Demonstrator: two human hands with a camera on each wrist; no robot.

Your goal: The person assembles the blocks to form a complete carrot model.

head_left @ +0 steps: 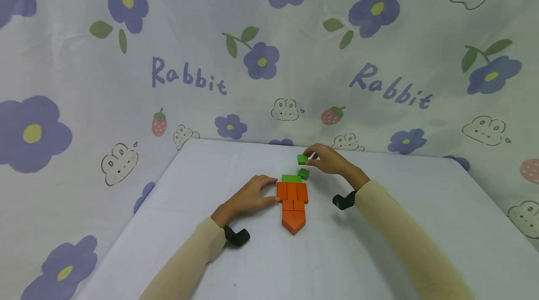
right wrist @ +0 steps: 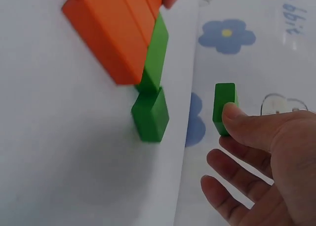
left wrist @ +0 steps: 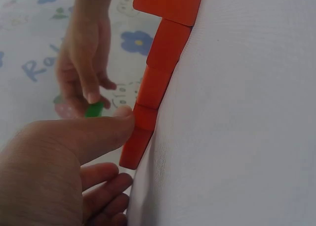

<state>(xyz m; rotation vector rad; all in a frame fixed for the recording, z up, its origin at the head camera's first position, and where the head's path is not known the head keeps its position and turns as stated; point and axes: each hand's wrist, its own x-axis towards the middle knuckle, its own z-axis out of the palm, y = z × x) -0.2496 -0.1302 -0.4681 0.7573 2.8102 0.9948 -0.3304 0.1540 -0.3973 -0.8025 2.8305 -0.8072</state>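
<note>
Orange blocks (head_left: pixel 292 193) lie together in a flat shape on the white tabletop, with a pointed orange block (head_left: pixel 293 221) at the near end. A long green block (head_left: pixel 291 179) borders their far edge. Beside its right end sits a small green block (head_left: pixel 304 173), turned at an angle. My left hand (head_left: pixel 253 193) is spread along the left side of the orange blocks, thumb and index fingertip right at their edge. Thumb and fingers of my right hand (head_left: pixel 330 159) pinch another small green block (right wrist: pixel 225 107) above the far part of the table.
The white tabletop (head_left: pixel 400 225) ends at a hanging cloth (head_left: pixel 294 47) printed with flowers, rabbits and strawberries, just behind the blocks. A black wrist device is worn on each arm, near the beige sleeve cuffs.
</note>
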